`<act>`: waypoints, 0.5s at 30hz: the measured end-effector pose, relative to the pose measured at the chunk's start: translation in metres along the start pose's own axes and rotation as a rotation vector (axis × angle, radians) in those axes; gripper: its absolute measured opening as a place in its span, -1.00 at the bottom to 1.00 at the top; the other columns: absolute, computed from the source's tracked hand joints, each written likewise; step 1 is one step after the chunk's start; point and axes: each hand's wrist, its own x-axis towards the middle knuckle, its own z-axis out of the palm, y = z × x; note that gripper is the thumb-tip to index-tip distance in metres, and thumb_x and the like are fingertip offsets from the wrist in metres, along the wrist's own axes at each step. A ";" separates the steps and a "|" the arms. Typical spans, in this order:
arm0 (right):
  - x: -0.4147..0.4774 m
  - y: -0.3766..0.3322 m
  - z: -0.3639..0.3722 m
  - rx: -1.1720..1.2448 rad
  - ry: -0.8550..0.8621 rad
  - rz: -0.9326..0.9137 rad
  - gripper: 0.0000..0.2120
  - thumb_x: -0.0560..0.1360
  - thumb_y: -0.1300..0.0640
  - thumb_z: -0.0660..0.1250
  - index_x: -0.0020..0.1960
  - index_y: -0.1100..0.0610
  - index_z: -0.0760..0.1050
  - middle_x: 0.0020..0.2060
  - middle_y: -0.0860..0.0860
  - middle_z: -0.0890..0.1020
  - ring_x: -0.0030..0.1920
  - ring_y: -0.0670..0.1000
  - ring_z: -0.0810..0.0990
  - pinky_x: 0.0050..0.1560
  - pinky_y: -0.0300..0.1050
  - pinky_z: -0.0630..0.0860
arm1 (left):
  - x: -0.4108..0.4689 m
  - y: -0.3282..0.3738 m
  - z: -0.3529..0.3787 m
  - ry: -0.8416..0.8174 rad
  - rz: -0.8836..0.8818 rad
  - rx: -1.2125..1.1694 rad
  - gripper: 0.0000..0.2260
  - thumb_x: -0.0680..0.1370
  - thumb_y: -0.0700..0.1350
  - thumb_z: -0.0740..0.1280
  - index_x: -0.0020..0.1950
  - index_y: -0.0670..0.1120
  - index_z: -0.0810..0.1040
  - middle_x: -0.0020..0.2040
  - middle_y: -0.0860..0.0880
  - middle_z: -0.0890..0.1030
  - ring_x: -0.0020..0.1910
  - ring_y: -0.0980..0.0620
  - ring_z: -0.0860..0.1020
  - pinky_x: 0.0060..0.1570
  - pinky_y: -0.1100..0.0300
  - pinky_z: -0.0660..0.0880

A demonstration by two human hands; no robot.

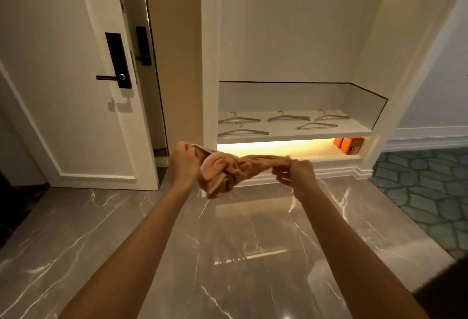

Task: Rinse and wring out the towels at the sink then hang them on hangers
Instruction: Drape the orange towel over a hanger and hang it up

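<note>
Both hands, left (182,160) and right (297,173), grip the bunched towel (226,170); a loose pinch may drop it before the far hangers (288,118).

What we cannot make out in the hallway

Our left hand (183,164) sinks its fingertips into the bunched towel (228,169), so that end's edge is hidden. The right hand (296,174) is blurred, its fingers running together over the other end. The two leftmost hangers (239,119) reach the white post (210,65), and we cannot tell whether it hides their tips. The orange box (350,146) carries a label too small to read. A dark shape (445,290) is cut off at the lower right corner, unidentifiable.
</note>
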 end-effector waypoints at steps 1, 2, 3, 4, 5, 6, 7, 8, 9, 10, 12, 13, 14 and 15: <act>0.031 -0.003 0.001 0.033 0.067 0.011 -0.74 0.59 0.30 0.10 -0.23 0.23 0.46 -0.31 0.15 0.55 -0.30 0.06 0.54 -0.25 -0.14 0.47 | 0.025 -0.002 0.013 0.020 -0.026 0.014 -0.85 0.61 -0.23 0.06 -0.04 -0.14 0.41 -0.10 -0.10 0.44 -0.21 0.00 0.39 -0.40 0.27 0.25; 0.068 -0.007 0.005 0.044 0.134 0.007 -0.73 0.56 0.35 0.10 -0.27 0.22 0.43 -0.33 0.15 0.52 -0.31 0.08 0.52 -0.27 -0.14 0.44 | 0.056 -0.005 0.031 0.036 -0.046 0.006 -0.85 0.61 -0.23 0.05 -0.05 -0.15 0.40 -0.09 -0.13 0.47 -0.18 -0.05 0.42 -0.33 0.22 0.26; 0.093 -0.010 0.008 0.056 0.178 0.008 -0.73 0.52 0.40 0.12 -0.31 0.21 0.40 -0.35 0.14 0.49 -0.28 0.12 0.50 -0.30 -0.13 0.41 | 0.075 -0.008 0.042 0.045 -0.061 -0.006 -0.83 0.61 -0.24 0.04 -0.09 -0.15 0.39 -0.10 -0.15 0.49 -0.12 -0.11 0.43 -0.24 0.19 0.27; 0.123 -0.013 0.014 0.044 0.210 0.004 -0.73 0.49 0.42 0.14 -0.33 0.20 0.38 -0.37 0.12 0.47 -0.23 0.13 0.49 -0.31 -0.12 0.38 | 0.099 -0.007 0.057 0.034 -0.056 -0.006 -0.80 0.62 -0.24 0.03 -0.16 -0.14 0.36 -0.15 -0.13 0.49 -0.10 -0.12 0.42 -0.23 0.18 0.24; 0.156 -0.015 0.020 0.010 0.242 0.007 -0.73 0.48 0.41 0.15 -0.34 0.18 0.36 -0.38 0.10 0.46 -0.18 0.12 0.48 -0.30 -0.12 0.37 | 0.123 -0.005 0.076 0.004 -0.041 0.002 -0.77 0.63 -0.24 0.02 -0.21 -0.11 0.32 -0.23 -0.06 0.44 -0.11 -0.09 0.40 -0.24 0.21 0.20; 0.180 -0.019 0.026 -0.033 0.239 0.024 -0.74 0.50 0.38 0.16 -0.34 0.18 0.36 -0.37 0.06 0.45 -0.15 0.09 0.47 -0.29 -0.16 0.37 | 0.143 -0.002 0.093 -0.036 -0.031 0.009 -0.77 0.63 -0.22 0.01 -0.21 -0.10 0.30 -0.27 -0.02 0.39 -0.12 -0.07 0.38 -0.23 0.22 0.20; 0.213 -0.025 0.033 -0.087 0.249 0.020 -0.75 0.52 0.34 0.16 -0.32 0.18 0.37 -0.34 0.03 0.44 -0.16 0.06 0.45 -0.32 -0.23 0.36 | 0.174 0.005 0.118 -0.079 -0.007 0.006 -0.80 0.64 -0.21 0.00 -0.16 -0.11 0.31 -0.26 -0.03 0.38 -0.12 -0.08 0.39 -0.19 0.19 0.23; 0.240 -0.032 0.037 -0.106 0.261 0.011 -0.75 0.55 0.31 0.16 -0.30 0.16 0.37 -0.32 0.01 0.43 -0.21 0.03 0.45 -0.38 -0.29 0.36 | 0.198 0.013 0.141 -0.111 0.027 -0.004 -0.83 0.63 -0.20 0.00 -0.10 -0.11 0.32 -0.21 -0.07 0.41 -0.10 -0.11 0.42 -0.16 0.15 0.29; 0.256 -0.034 0.037 -0.100 0.250 0.008 -0.73 0.56 0.29 0.15 -0.30 0.13 0.36 -0.32 0.00 0.43 -0.28 -0.02 0.45 -0.42 -0.31 0.37 | 0.211 0.020 0.156 -0.140 0.060 -0.006 -0.85 0.63 -0.18 0.00 -0.06 -0.12 0.33 -0.16 -0.10 0.43 -0.09 -0.11 0.43 -0.12 0.10 0.32; 0.279 -0.038 0.037 -0.132 0.259 0.008 -0.71 0.57 0.28 0.15 -0.32 0.10 0.34 -0.34 -0.01 0.43 -0.34 -0.04 0.43 -0.41 -0.26 0.39 | 0.229 0.029 0.175 -0.170 0.100 -0.006 -0.85 0.63 -0.18 0.00 -0.05 -0.12 0.33 -0.13 -0.11 0.43 -0.10 -0.10 0.43 -0.11 0.09 0.33; 0.315 -0.039 0.036 -0.198 0.285 0.054 -0.71 0.54 0.30 0.18 -0.34 0.12 0.33 -0.38 0.02 0.42 -0.31 0.03 0.45 -0.30 -0.16 0.40 | 0.254 0.045 0.205 -0.231 0.168 -0.035 -0.84 0.63 -0.18 0.01 -0.05 -0.13 0.35 -0.17 -0.07 0.43 -0.14 -0.07 0.41 -0.13 0.11 0.33; 0.343 -0.040 0.034 -0.238 0.312 0.051 -0.73 0.51 0.32 0.20 -0.35 0.15 0.33 -0.39 0.04 0.42 -0.25 0.09 0.46 -0.23 -0.13 0.39 | 0.274 0.055 0.229 -0.263 0.191 -0.058 -0.83 0.64 -0.18 0.01 -0.04 -0.14 0.36 -0.18 -0.06 0.44 -0.14 -0.07 0.42 -0.13 0.12 0.33; 0.358 -0.041 0.032 -0.299 0.336 0.047 -0.77 0.48 0.34 0.22 -0.34 0.19 0.35 -0.40 0.05 0.42 -0.19 0.12 0.46 -0.18 -0.11 0.37 | 0.285 0.062 0.243 -0.287 0.205 -0.071 -0.83 0.64 -0.18 0.01 -0.03 -0.14 0.37 -0.18 -0.06 0.44 -0.13 -0.06 0.43 -0.13 0.12 0.34; 0.382 -0.044 0.030 -0.315 0.352 0.038 -0.85 0.47 0.35 0.22 -0.27 0.22 0.40 -0.37 0.06 0.44 -0.15 0.12 0.45 -0.15 -0.10 0.36 | 0.302 0.072 0.266 -0.316 0.218 -0.084 -0.84 0.64 -0.18 0.01 -0.03 -0.13 0.37 -0.17 -0.07 0.44 -0.13 -0.05 0.43 -0.15 0.14 0.34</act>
